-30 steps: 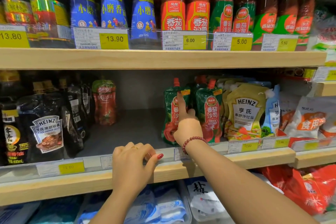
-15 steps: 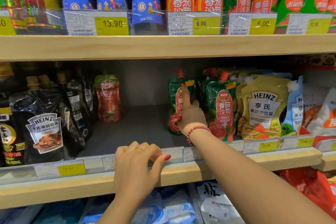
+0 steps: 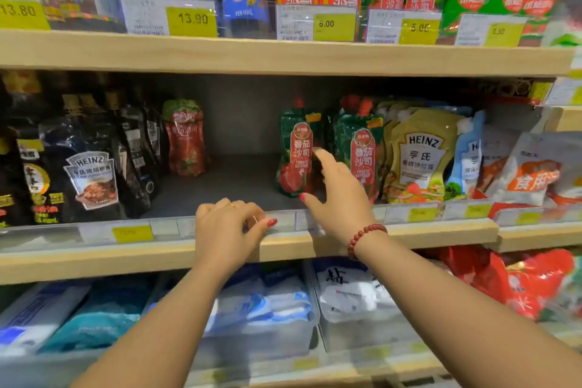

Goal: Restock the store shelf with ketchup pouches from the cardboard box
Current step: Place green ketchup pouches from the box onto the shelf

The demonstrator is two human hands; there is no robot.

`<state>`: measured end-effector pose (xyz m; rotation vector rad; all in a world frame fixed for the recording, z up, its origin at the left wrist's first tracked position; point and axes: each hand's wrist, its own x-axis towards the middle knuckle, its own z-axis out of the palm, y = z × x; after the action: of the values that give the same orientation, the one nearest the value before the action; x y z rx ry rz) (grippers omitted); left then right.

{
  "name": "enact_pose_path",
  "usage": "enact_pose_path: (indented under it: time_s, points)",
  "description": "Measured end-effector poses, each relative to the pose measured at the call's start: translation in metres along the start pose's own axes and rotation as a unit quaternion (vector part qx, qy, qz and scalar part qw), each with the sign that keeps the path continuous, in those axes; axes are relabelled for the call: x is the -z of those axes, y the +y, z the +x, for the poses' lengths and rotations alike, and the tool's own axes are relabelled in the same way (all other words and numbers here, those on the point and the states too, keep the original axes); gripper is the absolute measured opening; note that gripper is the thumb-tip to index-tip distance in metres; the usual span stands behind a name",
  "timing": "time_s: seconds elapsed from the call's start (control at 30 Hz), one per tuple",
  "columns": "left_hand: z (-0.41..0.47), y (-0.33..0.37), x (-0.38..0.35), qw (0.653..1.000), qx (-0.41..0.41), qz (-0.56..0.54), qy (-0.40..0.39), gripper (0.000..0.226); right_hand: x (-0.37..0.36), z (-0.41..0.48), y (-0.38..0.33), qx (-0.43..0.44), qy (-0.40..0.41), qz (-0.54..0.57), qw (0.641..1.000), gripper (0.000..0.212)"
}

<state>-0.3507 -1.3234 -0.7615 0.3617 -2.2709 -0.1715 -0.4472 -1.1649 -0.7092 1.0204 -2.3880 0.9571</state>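
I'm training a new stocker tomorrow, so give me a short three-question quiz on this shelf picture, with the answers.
1. True or false: the right hand grips the green red-capped ketchup pouch.
2. What does the left hand hold? A) a red pouch B) the clear plastic price rail C) a blue bottle
3. Fill in: the yellow Heinz pouch stands to the ___ of that green pouch.
Key: 1 false, its fingers are straight; 2 B; 3 right.
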Motion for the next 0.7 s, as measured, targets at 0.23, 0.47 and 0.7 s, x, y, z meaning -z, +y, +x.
enact_pose_path:
  time_s: [0.23,0.47,0.7]
  points:
    - [-0.008,0.016,0.005,0.998,0.047,-0.02,-0.021,0.031,0.017,-0.151,0.053,0.06,-0.053,-0.031,0.996,0.035]
    - [-0.103,0.055,-0.009,0.976,-0.043,-0.213,-0.031,0.015,-0.013,-0.265,0.122,-0.124,-0.233,-0.066,0.962,0.066]
    - [-0.236,0.039,-0.062,0.912,0.071,-0.247,-0.321,0.018,-0.041,-0.311,0.138,-0.204,-0.235,-0.02,0.95,0.087]
